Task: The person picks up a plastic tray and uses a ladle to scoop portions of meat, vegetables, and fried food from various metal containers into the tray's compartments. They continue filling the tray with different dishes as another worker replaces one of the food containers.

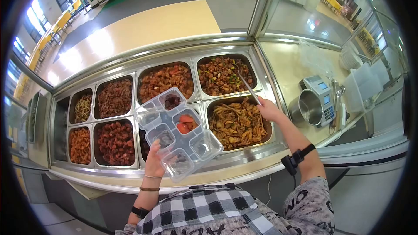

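Note:
My left hand [154, 162] is closed on the lower edge of a clear plastic compartment container [179, 142], tilted above the food pans. One of its compartments holds red-orange pieces [187, 124], and another holds dark food [171, 101]; others look bare. My right hand [269, 109] grips the handle of a long metal serving spoon [249, 88]. The spoon's far end reaches into the back right pan of diced brown food with green bits [217, 75], where its bowl is mostly hidden. Below the right forearm lies a pan of yellowish-brown sliced food [237, 124].
Several more metal pans fill the steel counter, including stewed chunks [165, 79], shredded meat [114, 97] and reddish pieces [114, 142]. A steel pot [307, 106] and a scale [320, 88] stand to the right, near stacked plastic containers [363, 87]. Glass panels frame the counter.

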`<state>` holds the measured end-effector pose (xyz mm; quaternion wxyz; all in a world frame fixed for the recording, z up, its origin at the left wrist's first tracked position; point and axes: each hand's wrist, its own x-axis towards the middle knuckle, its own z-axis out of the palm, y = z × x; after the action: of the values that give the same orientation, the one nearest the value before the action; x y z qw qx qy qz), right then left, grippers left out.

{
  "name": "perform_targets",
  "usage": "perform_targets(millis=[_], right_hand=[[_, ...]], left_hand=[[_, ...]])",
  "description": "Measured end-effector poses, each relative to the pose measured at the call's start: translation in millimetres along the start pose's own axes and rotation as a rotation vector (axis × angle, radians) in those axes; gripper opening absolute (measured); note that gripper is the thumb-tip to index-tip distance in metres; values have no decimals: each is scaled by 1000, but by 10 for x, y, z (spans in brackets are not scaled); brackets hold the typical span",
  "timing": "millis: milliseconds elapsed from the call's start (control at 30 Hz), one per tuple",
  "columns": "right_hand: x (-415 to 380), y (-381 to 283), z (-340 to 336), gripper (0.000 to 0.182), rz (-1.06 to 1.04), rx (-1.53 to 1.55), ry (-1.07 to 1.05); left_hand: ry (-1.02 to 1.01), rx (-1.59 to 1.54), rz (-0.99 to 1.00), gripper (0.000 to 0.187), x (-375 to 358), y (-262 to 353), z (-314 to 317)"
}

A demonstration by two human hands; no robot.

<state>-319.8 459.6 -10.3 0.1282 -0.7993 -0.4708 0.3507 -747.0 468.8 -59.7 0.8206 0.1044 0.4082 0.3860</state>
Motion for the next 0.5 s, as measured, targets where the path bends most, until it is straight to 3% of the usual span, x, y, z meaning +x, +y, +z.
perform_targets(millis=[133,200,233,300,333,400,500], right_hand=[[-183,62,-165,34,42,219,-83],[-230,50,-331,42,139,527,-233],[-204,67,-363,42,140,528,-231],[-150,114,-381,31,244,876,-275],[-117,163,-338,31,245,876,-274],[-62,238,-239,19,297,1276,-303],[-125,280,-216,12,245,1350,-315]], left_hand=[[-9,14,-15,43,43,-18,-18],[-14,21,-15,43,47,-17,-4],[-17,28,-15,44,49,-16,7],[-29,22,-33,43,67,-3,27],[-39,14,-48,43,75,4,48],[-15,36,-44,43,76,36,128],[-12,73,-40,42,121,107,194]])
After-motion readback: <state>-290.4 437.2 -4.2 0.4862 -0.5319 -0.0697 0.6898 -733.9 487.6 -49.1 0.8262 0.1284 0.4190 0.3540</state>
